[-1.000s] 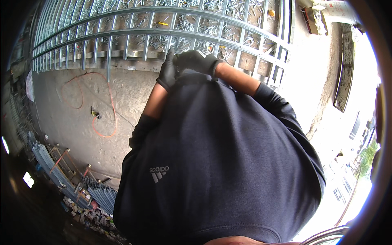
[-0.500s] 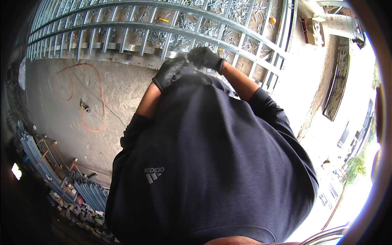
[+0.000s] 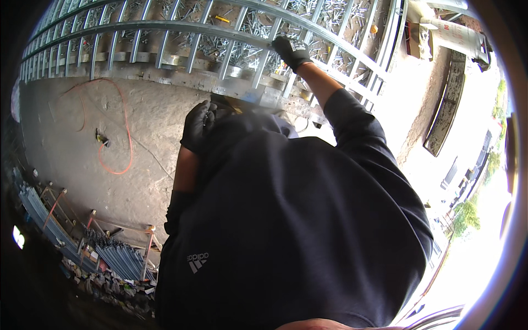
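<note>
My right hand [image 3: 292, 52], in a black glove, is stretched forward to a galvanized metal rail [image 3: 231, 34]. Its fingers are curled at the rail and seem to grip it, though their tips are partly hidden. The rail belongs to a ladder-like metal frame with many crossbars. Under and between the bars lie many loose bolts or screws [image 3: 247, 58]. Close to my body, my left hand [image 3: 197, 126], also gloved in black, is closed with bent fingers. Small shiny bits show at those fingers, too small to name. A blurred dark and yellowish thing [image 3: 235, 107] shows beside it.
An orange hose [image 3: 129, 132] loops over the concrete floor at left, with a small dark and yellow object [image 3: 102, 138] beside it. Grey metal bars [image 3: 124, 258] are stacked at lower left. A white sack [image 3: 454, 38] and a long weathered beam [image 3: 448, 104] lie at right.
My hands were together at the frame's near edge. Now they are apart: the right has reached forward to the rail, while the left has drawn back toward my body and to the left.
</note>
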{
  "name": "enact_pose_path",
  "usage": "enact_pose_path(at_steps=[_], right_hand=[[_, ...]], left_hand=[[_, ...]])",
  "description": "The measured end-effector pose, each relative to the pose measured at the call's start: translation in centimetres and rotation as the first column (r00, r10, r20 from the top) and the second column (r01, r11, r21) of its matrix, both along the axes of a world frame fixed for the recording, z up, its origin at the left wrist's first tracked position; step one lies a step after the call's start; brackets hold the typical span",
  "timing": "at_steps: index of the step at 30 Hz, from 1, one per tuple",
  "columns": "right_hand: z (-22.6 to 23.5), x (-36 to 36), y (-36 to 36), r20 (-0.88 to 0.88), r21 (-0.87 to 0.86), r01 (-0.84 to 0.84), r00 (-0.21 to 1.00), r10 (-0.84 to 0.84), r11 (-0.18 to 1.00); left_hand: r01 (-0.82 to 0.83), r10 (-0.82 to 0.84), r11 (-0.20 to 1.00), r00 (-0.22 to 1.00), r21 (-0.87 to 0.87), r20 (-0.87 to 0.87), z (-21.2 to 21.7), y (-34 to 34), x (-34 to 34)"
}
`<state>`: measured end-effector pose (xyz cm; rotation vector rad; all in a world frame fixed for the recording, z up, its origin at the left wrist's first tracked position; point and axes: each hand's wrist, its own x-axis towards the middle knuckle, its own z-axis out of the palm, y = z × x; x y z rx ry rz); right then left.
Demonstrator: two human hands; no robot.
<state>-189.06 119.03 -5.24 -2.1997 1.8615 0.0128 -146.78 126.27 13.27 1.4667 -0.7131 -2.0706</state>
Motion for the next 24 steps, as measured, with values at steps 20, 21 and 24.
enact_pose_path(at_steps=[20,21,24], right_hand=[[17.2,10.7,-3.6,0.161,0.36,0.703,0.601,-0.783,0.614],[18.8,11.2,-3.8,0.301,0.384,0.582,0.655,-0.693,0.717],[22.1,18.2,0.2,0.79,0.525,0.248,0.215,-0.575,0.814]], left_hand=[[0.128,-0.066,0.977,0.944,0.173,-0.324,5.2,-12.1,7.1],[0.155,-0.098,0.975,0.942,0.158,-0.32,5.2,-12.4,6.7],[0.263,-0.212,0.955,0.929,0.139,-0.303,4.9,-12.6,5.2]])
